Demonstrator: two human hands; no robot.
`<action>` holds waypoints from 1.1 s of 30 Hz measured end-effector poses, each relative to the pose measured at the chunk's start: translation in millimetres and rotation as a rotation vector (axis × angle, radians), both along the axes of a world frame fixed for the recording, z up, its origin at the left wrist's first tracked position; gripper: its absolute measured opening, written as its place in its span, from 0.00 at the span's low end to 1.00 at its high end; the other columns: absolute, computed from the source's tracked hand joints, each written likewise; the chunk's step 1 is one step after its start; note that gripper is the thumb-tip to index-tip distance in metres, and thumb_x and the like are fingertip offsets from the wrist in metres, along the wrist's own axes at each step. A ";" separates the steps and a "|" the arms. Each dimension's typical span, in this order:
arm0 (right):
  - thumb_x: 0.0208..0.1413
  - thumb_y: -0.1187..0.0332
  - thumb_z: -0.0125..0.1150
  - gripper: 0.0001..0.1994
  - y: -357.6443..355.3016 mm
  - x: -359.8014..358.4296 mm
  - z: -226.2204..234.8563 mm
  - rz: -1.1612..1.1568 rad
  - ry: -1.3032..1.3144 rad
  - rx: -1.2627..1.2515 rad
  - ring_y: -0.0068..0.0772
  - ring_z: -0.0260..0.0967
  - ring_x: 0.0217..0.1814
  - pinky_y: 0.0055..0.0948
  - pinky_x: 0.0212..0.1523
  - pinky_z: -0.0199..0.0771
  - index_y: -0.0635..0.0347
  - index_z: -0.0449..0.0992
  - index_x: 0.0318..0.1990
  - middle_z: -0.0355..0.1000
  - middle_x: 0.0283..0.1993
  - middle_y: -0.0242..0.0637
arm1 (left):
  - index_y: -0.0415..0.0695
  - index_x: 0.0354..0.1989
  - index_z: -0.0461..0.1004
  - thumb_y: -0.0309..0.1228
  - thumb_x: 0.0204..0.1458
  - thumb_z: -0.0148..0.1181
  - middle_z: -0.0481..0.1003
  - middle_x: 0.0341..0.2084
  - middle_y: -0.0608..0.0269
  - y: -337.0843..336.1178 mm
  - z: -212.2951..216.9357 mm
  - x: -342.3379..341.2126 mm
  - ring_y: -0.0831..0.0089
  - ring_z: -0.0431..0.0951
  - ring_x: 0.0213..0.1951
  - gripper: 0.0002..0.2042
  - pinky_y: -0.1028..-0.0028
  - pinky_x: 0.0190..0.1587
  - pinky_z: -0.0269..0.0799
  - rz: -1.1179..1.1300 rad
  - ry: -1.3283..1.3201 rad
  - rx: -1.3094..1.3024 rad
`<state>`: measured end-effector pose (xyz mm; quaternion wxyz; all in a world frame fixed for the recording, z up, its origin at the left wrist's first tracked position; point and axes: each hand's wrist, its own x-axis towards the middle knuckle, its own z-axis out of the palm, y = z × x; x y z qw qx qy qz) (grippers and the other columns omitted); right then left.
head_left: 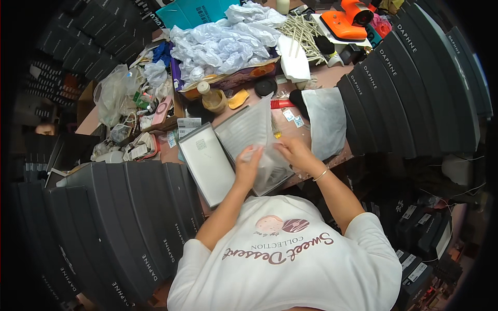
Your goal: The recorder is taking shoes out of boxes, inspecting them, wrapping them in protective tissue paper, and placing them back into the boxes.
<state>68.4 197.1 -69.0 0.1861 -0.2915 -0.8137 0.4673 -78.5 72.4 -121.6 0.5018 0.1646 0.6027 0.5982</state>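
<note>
Nearest to the camera is the person's white shirt (290, 264), and from it both forearms reach up to an open grey box (259, 150) on the counter (332, 78). I use this box as the landmark. Left of the box stand rows of dark flat boxes (124, 217), stacked on edge, probably to keep them within easy reach. Just left of the box its grey lid (207, 160) lies flat, touching it, so the inside stays free. Over the box the left hand (248, 161) pinches a thin translucent sheet (259, 129) with its fingers closed on the lower edge. The right hand (295, 153) grips the same sheet close beside, and together they keep it spread and lifted. Right of the box lies a grey cloth bag (326, 122). Beyond the box, crumpled white paper (223, 41) is piled.
</note>
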 end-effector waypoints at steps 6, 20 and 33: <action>0.57 0.70 0.54 0.07 41.3 48.5 30.7 -0.348 -0.064 0.030 0.30 0.57 0.19 0.32 0.24 0.61 0.66 0.73 0.35 0.63 0.19 0.42 | 0.39 0.44 0.67 0.24 0.51 0.54 0.69 0.36 0.63 -120.5 35.5 -30.7 0.70 0.71 0.41 0.11 0.69 0.46 0.68 0.675 -0.195 0.116; 0.47 0.66 0.60 0.28 -56.8 -46.3 -79.9 0.319 -0.710 0.473 0.52 0.71 0.43 0.43 0.45 0.70 0.68 0.60 0.55 0.69 0.43 0.54 | 0.51 0.55 0.62 0.33 0.48 0.54 0.64 0.53 0.59 -166.8 10.1 -50.6 0.61 0.63 0.56 0.23 0.49 0.59 0.53 0.400 -0.544 -0.101; 0.48 0.66 0.53 0.16 -46.6 -9.9 -120.4 0.115 -0.059 0.075 0.47 0.73 0.41 0.43 0.39 0.72 0.66 0.72 0.44 0.72 0.41 0.53 | 0.40 0.55 0.64 0.32 0.55 0.57 0.69 0.47 0.56 -117.7 10.7 -30.6 0.70 0.71 0.48 0.20 0.73 0.47 0.69 0.077 0.050 -0.095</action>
